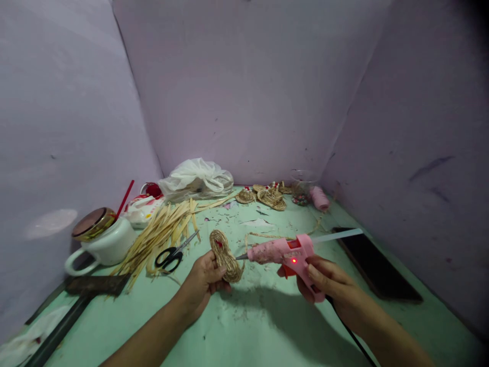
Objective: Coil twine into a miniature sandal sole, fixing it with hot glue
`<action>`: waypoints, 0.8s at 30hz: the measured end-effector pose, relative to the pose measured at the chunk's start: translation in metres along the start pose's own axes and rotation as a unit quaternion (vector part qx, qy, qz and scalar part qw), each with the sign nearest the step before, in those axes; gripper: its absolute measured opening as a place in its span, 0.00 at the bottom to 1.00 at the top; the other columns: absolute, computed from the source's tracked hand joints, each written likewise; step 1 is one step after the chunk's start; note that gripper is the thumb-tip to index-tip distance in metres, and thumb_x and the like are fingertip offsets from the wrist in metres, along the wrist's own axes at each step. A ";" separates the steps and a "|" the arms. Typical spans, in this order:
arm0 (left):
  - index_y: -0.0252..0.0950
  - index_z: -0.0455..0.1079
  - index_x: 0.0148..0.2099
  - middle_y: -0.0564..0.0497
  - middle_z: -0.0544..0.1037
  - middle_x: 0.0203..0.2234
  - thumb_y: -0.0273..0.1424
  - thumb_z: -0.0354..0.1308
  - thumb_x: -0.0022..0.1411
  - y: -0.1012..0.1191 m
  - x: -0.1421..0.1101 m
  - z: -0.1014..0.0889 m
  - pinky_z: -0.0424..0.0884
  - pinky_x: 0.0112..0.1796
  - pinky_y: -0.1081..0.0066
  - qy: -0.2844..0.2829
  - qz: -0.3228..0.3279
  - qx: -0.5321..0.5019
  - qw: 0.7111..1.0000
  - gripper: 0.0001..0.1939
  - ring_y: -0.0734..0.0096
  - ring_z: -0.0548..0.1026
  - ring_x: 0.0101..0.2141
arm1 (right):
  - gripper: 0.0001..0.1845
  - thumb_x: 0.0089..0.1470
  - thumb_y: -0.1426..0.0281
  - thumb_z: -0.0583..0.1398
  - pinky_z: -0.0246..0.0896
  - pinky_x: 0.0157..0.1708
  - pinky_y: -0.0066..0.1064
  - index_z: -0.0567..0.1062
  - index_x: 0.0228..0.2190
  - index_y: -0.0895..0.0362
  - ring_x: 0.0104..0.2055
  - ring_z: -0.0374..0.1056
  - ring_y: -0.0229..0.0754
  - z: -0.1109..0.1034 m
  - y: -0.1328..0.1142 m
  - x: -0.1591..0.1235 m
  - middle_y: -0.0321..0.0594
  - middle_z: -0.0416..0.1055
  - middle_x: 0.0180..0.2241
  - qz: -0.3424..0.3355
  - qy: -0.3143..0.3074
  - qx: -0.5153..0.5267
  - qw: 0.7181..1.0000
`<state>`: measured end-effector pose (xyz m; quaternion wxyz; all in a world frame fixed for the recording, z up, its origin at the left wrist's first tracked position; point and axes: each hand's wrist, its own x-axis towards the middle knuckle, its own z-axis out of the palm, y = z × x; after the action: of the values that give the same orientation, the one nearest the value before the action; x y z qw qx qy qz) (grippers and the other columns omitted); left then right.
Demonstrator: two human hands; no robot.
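My left hand [204,283] is closed around the lower side of a small sole-shaped piece of coiled braided rope [224,255], which has a red mark near its top. A pink glue gun [284,253] is gripped in my right hand [332,283], its red light lit and a clear glue stick [338,236] poking out the back. The gun's metal nozzle points left, at the edge of the rope sole; whether it touches I cannot tell. A strand of rope [267,235] runs behind the gun toward the right.
Black-handled scissors [170,258] lie beside pale straw strips [160,234]. On the left are a white mug [109,244] and a hammer [84,290]. Finished rope slippers [270,197], a plastic cup [301,188] and pink thread [319,199] stand behind; a dark phone-like slab [376,262] lies right.
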<state>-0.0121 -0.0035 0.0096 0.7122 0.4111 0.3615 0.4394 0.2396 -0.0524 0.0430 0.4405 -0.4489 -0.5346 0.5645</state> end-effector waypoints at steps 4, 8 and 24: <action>0.30 0.68 0.41 0.49 0.74 0.28 0.33 0.69 0.43 0.000 -0.001 0.000 0.69 0.22 0.75 -0.002 0.003 0.001 1.000 0.23 0.72 0.70 0.25 | 0.22 0.51 0.51 0.58 0.43 0.25 0.31 0.77 0.31 0.57 0.22 0.51 0.35 -0.001 -0.001 -0.001 0.32 0.62 0.18 0.001 -0.003 -0.001 1.000; 0.30 0.69 0.41 0.49 0.74 0.28 0.33 0.69 0.43 -0.001 -0.002 -0.001 0.70 0.22 0.74 -0.001 0.003 0.004 1.000 0.22 0.72 0.70 0.26 | 0.21 0.51 0.52 0.59 0.43 0.24 0.30 0.78 0.32 0.57 0.22 0.51 0.35 -0.001 -0.003 -0.002 0.32 0.61 0.19 -0.004 -0.014 0.000 1.000; 0.31 0.70 0.39 0.49 0.74 0.27 0.33 0.69 0.43 0.000 -0.001 -0.001 0.69 0.22 0.74 0.003 0.004 0.000 1.000 0.21 0.72 0.71 0.25 | 0.21 0.52 0.51 0.58 0.46 0.25 0.30 0.76 0.30 0.58 0.22 0.51 0.36 0.001 -0.004 0.001 0.32 0.60 0.18 0.003 -0.004 -0.019 1.000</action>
<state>-0.0128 -0.0043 0.0090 0.7097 0.4111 0.3618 0.4433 0.2390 -0.0517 0.0472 0.4283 -0.4562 -0.5457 0.5573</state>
